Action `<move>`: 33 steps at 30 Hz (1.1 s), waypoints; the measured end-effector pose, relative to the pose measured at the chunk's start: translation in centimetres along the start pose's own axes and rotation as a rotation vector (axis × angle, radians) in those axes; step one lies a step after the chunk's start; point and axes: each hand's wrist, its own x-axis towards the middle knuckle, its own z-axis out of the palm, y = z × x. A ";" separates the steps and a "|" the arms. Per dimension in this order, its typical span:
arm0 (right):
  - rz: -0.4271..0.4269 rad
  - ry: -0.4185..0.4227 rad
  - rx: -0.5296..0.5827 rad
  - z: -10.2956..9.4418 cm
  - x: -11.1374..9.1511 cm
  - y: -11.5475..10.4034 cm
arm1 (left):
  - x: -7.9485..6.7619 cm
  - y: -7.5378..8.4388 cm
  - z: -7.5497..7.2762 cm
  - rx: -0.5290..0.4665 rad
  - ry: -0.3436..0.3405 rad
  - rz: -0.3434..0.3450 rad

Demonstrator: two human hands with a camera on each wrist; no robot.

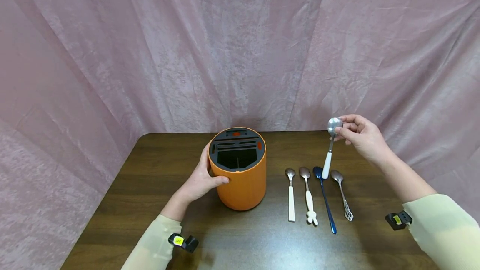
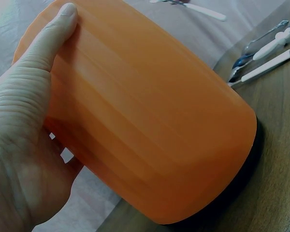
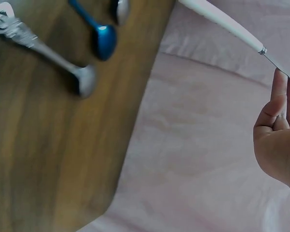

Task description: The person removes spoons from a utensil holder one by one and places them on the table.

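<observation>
An orange cylindrical utensil holder (image 1: 241, 191) stands upright on the table, its dark slotted insert (image 1: 237, 141) facing up. My left hand (image 1: 198, 180) grips its left side, thumb across the front and fingers behind, near the rim. In the left wrist view the thumb lies along the holder's wall (image 2: 150, 111). My right hand (image 1: 361, 136) pinches a white-handled spoon (image 1: 327, 163) by its metal bowl, handle hanging down. It is held up above the spoons on the table. The right wrist view shows its white handle (image 3: 227, 23) at the top, with the bowl mostly hidden.
Right of the holder several spoons lie in a row: a straight white-handled one (image 1: 291, 203), a white bunny-handled one (image 1: 309, 203), a blue one (image 1: 327, 207) and an ornate silver one (image 1: 343, 197). A pink curtain (image 1: 240, 53) hangs behind the wooden table (image 1: 165, 157).
</observation>
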 end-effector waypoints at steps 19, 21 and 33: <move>0.149 -0.050 -0.059 -3.7 -2.7 5.6 | -0.1 0.0 -0.1 0.006 0.001 0.008; 0.169 -0.067 -0.073 -4.0 -2.9 6.1 | -0.1 0.0 -0.1 0.006 0.001 0.009; 0.311 -0.196 -0.130 -5.2 -4.0 9.0 | -0.1 -0.1 -0.1 0.022 0.005 -0.012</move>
